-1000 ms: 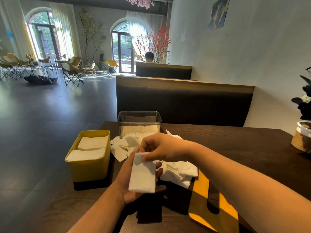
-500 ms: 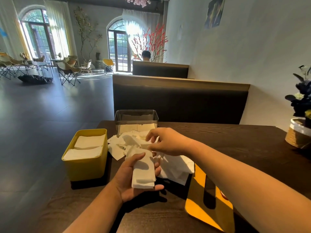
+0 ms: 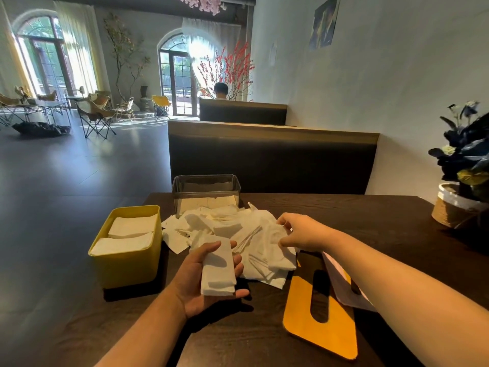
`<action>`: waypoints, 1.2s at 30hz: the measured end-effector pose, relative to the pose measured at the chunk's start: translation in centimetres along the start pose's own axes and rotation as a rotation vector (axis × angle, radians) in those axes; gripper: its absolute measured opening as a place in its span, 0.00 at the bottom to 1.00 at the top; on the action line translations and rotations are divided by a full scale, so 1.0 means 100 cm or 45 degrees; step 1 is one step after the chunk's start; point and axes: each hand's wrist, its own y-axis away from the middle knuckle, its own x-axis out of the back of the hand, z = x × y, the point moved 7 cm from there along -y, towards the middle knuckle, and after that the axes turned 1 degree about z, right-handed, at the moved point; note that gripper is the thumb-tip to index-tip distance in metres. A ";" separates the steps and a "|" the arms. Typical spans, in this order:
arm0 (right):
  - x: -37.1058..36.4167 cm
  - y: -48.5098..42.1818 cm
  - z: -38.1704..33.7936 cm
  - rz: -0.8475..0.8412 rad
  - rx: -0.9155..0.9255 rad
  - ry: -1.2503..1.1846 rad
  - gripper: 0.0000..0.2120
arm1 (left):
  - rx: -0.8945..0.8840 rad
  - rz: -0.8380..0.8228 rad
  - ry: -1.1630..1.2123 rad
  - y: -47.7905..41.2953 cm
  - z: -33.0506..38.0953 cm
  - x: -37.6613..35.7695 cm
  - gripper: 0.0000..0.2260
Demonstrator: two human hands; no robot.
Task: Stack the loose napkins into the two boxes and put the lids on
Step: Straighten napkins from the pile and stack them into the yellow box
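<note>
My left hand (image 3: 197, 282) lies palm up and holds a small stack of folded white napkins (image 3: 218, 271), thumb curled over its top. My right hand (image 3: 301, 231) pinches a loose napkin at the right edge of the white napkin pile (image 3: 238, 234) in the middle of the table. A yellow box (image 3: 127, 263) on the left holds two stacks of napkins. Behind the pile stands a clear box (image 3: 206, 193) with napkins low inside. A yellow lid (image 3: 320, 332) with a slot lies flat at the front right. A pale lid (image 3: 344, 287) shows partly under my right forearm.
The dark wooden table (image 3: 370, 226) ends close to the yellow box on the left. A potted plant (image 3: 460, 202) in a woven pot stands at the far right. A dark bench back (image 3: 272, 157) rises behind the table. A person sits in the booth beyond.
My right hand has left the stack in my left hand and moved right to the edge of the pile. The left hand still holds the stack, a little lower.
</note>
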 end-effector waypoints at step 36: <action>0.035 0.020 -0.028 0.102 0.218 -0.311 0.06 | -0.077 0.076 -0.020 -0.002 0.005 0.005 0.21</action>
